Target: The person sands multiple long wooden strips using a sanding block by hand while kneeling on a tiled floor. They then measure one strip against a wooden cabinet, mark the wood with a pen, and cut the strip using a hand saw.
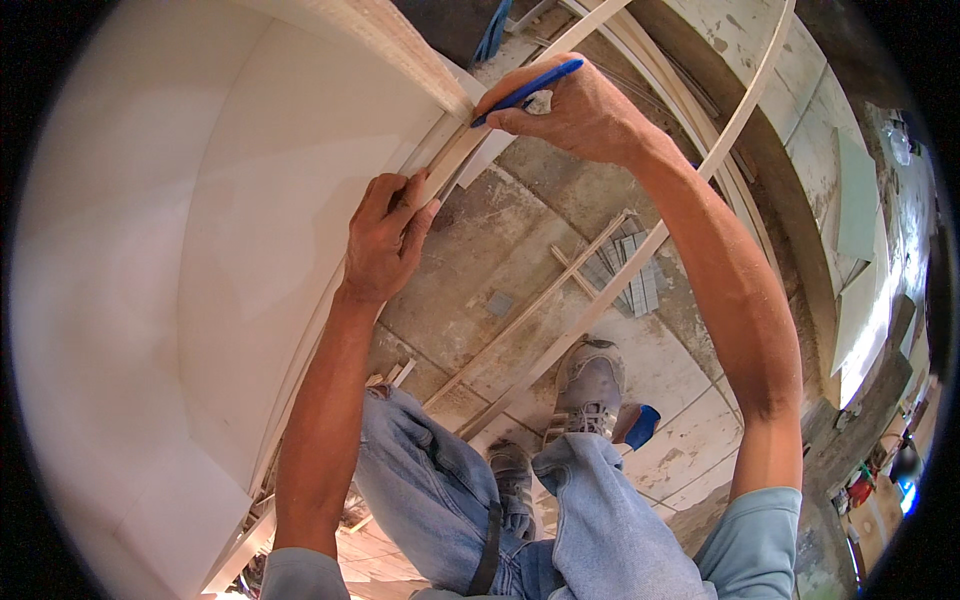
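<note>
In my right hand point(590, 112) is a blue pen point(530, 90), its tip down against a thin wooden strip point(455, 150) at the edge of the white panel point(280, 130). A small whitish piece point(540, 102) shows among the fingers of that hand. My left hand point(385, 235) is closed on the same strip a little nearer to me, with fingers on top and the thumb at its outer side. A thicker wooden batten point(400, 50) runs across the panel and ends close to the pen tip.
Long wooden strips point(640, 255) cross the air and floor under my right arm. Grey slats point(630, 275) lie on the tiled floor point(460, 270) ahead of my shoes point(590, 380). A blue object point(643, 427) sits beside my right shoe. Boards and clutter line the right side.
</note>
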`<state>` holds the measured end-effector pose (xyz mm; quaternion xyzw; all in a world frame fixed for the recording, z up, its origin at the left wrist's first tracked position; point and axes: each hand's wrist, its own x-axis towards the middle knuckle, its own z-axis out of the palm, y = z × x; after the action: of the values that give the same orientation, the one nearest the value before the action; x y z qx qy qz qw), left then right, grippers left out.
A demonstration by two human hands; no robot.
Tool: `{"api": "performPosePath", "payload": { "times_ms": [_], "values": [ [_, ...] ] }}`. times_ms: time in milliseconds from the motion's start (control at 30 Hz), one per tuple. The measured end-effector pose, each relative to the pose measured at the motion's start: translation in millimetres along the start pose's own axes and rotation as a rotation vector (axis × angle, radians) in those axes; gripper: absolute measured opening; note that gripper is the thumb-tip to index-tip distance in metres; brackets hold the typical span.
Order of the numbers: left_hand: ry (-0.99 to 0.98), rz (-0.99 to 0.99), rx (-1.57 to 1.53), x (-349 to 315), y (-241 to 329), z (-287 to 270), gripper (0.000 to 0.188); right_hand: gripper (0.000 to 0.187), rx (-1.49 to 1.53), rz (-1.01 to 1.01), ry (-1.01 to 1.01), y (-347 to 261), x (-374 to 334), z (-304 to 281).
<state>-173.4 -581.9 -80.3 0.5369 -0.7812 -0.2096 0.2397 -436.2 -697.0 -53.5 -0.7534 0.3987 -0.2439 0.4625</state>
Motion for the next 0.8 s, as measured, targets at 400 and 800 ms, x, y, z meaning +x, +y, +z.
{"api": "performPosePath", "payload": {
  "times_ms": [400,800],
  "values": [
    [0.020,0.031,0.022,1.1,0.2,0.7,0.033,0.021,-0.027,0.003,0.002,-2.1,-0.6,-1.5],
    [0.025,0.035,0.035,1.4,1.9,-0.1,0.031,0.018,0.002,-0.020,0.025,-1.2,-1.1,1.0]
  ]
}}
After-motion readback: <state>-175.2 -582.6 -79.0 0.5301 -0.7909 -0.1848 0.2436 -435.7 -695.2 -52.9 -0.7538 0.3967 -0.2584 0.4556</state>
